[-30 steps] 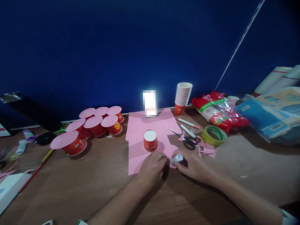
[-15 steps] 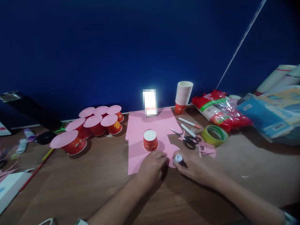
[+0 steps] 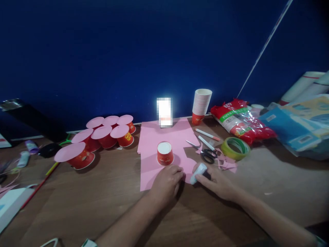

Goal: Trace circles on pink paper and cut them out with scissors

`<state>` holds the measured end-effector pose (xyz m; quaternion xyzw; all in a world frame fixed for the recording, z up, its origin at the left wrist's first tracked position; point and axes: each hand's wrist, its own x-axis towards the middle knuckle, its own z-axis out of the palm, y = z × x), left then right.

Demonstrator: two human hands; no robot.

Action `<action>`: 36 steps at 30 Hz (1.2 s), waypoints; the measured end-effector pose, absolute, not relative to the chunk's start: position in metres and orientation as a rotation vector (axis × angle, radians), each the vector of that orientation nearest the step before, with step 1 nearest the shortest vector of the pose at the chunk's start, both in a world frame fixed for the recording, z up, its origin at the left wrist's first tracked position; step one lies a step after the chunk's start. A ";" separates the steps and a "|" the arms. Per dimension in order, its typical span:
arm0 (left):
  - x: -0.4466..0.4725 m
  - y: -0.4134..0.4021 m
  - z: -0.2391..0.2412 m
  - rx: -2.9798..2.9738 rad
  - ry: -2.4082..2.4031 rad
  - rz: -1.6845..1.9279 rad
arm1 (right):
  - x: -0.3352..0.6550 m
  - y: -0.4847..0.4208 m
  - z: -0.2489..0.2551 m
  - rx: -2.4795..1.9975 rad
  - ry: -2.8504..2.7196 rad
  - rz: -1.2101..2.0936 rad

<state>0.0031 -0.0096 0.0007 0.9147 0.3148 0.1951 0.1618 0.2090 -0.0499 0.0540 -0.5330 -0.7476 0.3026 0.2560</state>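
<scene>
My right hand (image 3: 216,180) grips a white glue stick (image 3: 199,172), tilted over a round pink paper piece (image 3: 190,164). The stick's lower end is at that paper; whether it touches I cannot tell. My left hand (image 3: 168,180) is closed on the near part of the pink paper sheets (image 3: 149,175), its curled fingers hiding whatever is in them. Just beyond it a red paper cup (image 3: 165,156) stands upside down on the sheets. Black-handled scissors (image 3: 208,156) lie beyond my right hand, beside pink paper scraps (image 3: 227,164).
Several red cups topped with pink discs (image 3: 102,133) stand at left. A cup stack (image 3: 202,106) rises by the blue wall, near a bright blurred screen (image 3: 165,112). Green tape (image 3: 235,148), white markers (image 3: 206,143) and a red cup package (image 3: 241,118) lie at right.
My right hand has tipped the glue stick from pointing toward me to lying slanted, its lower end to the left. My left hand stays in place.
</scene>
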 end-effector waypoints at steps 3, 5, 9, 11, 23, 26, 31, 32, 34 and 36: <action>0.003 -0.010 0.003 2.616 0.899 0.546 | 0.208 -0.047 0.054 -1.475 -1.956 0.744; 0.004 -0.010 0.004 2.611 0.897 0.556 | 0.206 -0.045 0.049 -1.463 -1.986 0.665; 0.005 -0.011 0.003 2.602 0.909 0.581 | 0.202 -0.043 0.036 -1.424 -2.104 0.536; 0.005 -0.011 0.002 2.606 0.906 0.590 | 0.201 -0.044 0.034 -1.426 -2.144 0.517; 0.003 -0.010 0.000 2.589 0.888 0.574 | 0.203 -0.049 0.044 -1.462 -2.121 0.681; 0.003 -0.009 0.002 2.586 0.877 0.564 | 0.199 -0.046 0.040 -1.438 -2.068 0.678; 0.004 -0.009 0.004 2.573 0.883 0.592 | 0.194 -0.047 0.032 -1.412 -2.091 0.731; 0.004 -0.009 0.004 2.574 0.884 0.596 | 0.194 -0.047 0.031 -1.420 -2.109 0.735; 0.004 -0.010 0.004 2.577 0.881 0.608 | 0.195 -0.047 0.030 -1.442 -2.146 0.719; 0.004 -0.010 0.004 2.579 0.876 0.616 | 0.196 -0.047 0.031 -1.467 -2.173 0.680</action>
